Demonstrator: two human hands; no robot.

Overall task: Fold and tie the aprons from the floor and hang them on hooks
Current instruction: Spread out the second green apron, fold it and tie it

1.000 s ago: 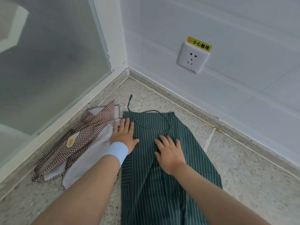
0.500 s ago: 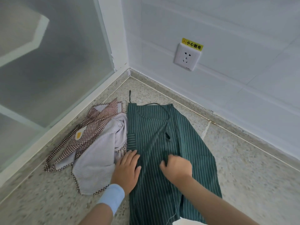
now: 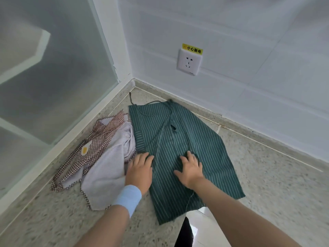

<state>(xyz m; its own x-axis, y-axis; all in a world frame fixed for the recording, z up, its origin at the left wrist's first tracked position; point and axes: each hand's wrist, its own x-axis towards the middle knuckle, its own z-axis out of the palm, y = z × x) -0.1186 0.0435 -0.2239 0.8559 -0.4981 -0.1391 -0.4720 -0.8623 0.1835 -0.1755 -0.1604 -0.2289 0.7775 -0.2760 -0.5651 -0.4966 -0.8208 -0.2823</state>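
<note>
- Two aprons lie on the speckled floor in the corner of the room, touching along one edge
- Green striped apron is spread flat, its sides folded inward, with its dark cord trailing off the top edge toward the corner
- Left hand rests palm down on that apron's left edge, fingers stretched forward, gripping nothing; a pale blue wristband sits on the wrist
- Right hand presses flat on the middle of the green cloth, fingers spread, holding nothing
- Brown checked apron lies crumpled just to the left, pale lining up, a fried-egg patch showing
- White wall socket with a yellow label sits on the tiled wall above
</note>
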